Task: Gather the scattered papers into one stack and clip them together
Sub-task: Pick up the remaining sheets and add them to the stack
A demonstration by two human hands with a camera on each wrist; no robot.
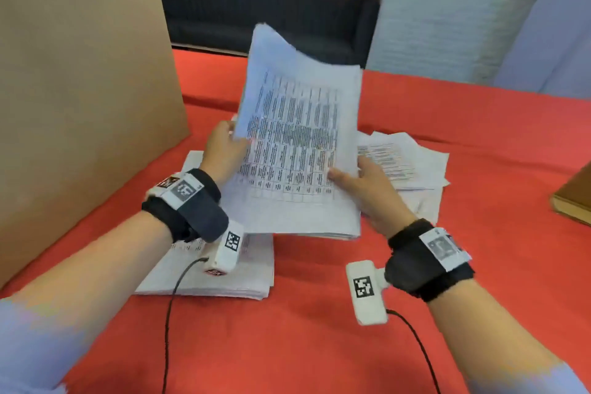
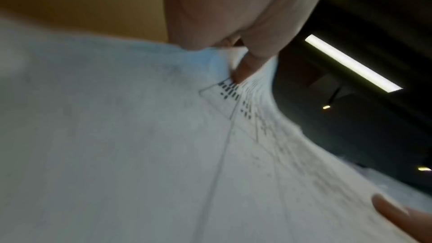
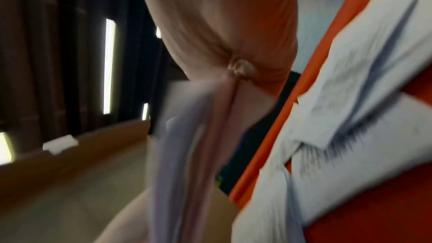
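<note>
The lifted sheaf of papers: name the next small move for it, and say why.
Probably lower the lifted sheaf onto the pile at the left, or tap its lower edge square first. Both the left hand and the right hand grip it tilted above the red cloth, while loose sheets at the right remain ungathered.

A thick bundle of papers (image 1: pixel 297 150), white sheets with a printed table on the top page, is raised off the red cloth and tilted, its far edge up and curling, its near edge low just above the cloth. A second pile of papers (image 1: pixel 220 275) lies flat at the near left, partly under the raised bundle. More loose sheets (image 1: pixel 412 160), printed with lines of text, lie fanned and overlapping on the cloth to the right, behind the bundle.
</note>
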